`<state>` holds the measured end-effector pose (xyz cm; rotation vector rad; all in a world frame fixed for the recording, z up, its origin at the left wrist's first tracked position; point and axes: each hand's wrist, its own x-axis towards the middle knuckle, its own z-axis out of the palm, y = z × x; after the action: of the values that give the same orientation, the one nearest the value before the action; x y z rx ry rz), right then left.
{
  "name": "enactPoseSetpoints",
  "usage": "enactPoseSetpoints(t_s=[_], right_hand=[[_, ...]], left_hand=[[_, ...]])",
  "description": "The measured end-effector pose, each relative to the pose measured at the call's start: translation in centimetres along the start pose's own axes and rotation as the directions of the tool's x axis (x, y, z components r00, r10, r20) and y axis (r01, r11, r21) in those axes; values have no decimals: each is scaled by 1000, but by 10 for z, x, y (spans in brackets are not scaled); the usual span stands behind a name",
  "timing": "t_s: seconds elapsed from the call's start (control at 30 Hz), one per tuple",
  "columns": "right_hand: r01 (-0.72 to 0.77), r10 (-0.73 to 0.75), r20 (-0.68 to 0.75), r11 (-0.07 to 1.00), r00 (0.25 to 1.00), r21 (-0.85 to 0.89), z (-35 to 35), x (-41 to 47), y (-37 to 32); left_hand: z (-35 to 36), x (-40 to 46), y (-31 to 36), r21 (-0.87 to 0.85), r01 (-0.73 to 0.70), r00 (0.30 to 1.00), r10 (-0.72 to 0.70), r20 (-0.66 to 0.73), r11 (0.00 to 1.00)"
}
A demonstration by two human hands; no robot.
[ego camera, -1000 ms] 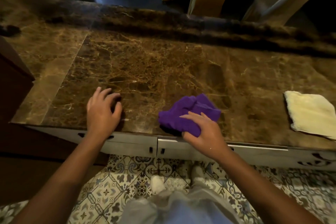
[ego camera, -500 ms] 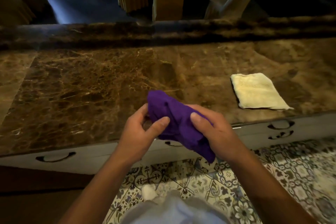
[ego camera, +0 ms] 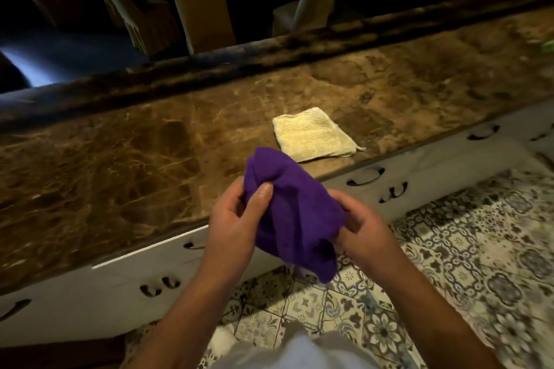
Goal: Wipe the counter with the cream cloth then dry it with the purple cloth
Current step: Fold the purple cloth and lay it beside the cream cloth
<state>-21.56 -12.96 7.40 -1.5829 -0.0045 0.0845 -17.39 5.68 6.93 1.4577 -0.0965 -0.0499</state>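
Both hands (ego camera: 295,228) bunch the purple cloth (ego camera: 296,213) off the counter (ego camera: 120,159).

Purple cloth (ego camera: 295,213), cream cloth (ego camera: 313,135), brown veined marble counter (ego camera: 105,165)

Both forearms are bare, no sleeves showing, above a pale garment (ego camera: 299,350) at the waist.

Two cloths (ego camera: 295,213) — two hands (ego camera: 236,225)
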Motion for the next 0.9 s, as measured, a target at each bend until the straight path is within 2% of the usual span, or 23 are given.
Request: enactPoseSetpoints(t_s=[0.1, 0.17, 0.23, 0.3, 0.37, 0.5, 0.63, 0.7, 0.77, 0.83, 0.9], right_hand=[[18, -35, -200, 996, 979, -87, -29, -12, -1], [26, -64, -213, 984, 975, -178, -52, -22, -10], [59, -77, -54, 958, 996, -281, -79, -30, -25], [68, -16, 140, 926, 990, -371, -107, -34, -42], [101, -20, 190, 898, 982, -428, -130, -33, -54], [133, -119, 86, 973, 989, -187, -148, -21, -52], [54, -48, -110, 997, 993, 53, -158, -3, -28], [69, -53, -229, 996, 972, 63, -164, 8, -18], [64, -51, -342, 998, 938, 27, -171, 23, -12], [24, -16, -386, 1000, 922, 17, -181, 39, -4], [-26, 48, -362, 998, 931, 65, -189, 56, -2]], left_hand=[[35, -8, -11, -55, 77, 995, -72, 74, 996], [53, -11, -22, -73, 169, 976, -157, 148, 983], [71, -12, -31, -37, 231, 959, -221, 178, 972], [89, -13, -37, 54, 246, 949, -252, 188, 968], [106, -12, -41, 101, 237, 939, -255, 230, 966], [132, -5, -46, 37, 270, 906, -267, 328, 962], [156, 18, -41, -1, 170, 885, -152, 440, 985], [165, 35, -42, -23, 94, 908, -76, 412, 995], [172, 55, -47, -6, 67, 932, -60, 358, 998], [181, 76, -53, 3, 82, 949, -79, 306, 997], [190, 97, -57, -35, 115, 965, -103, 240, 993]])
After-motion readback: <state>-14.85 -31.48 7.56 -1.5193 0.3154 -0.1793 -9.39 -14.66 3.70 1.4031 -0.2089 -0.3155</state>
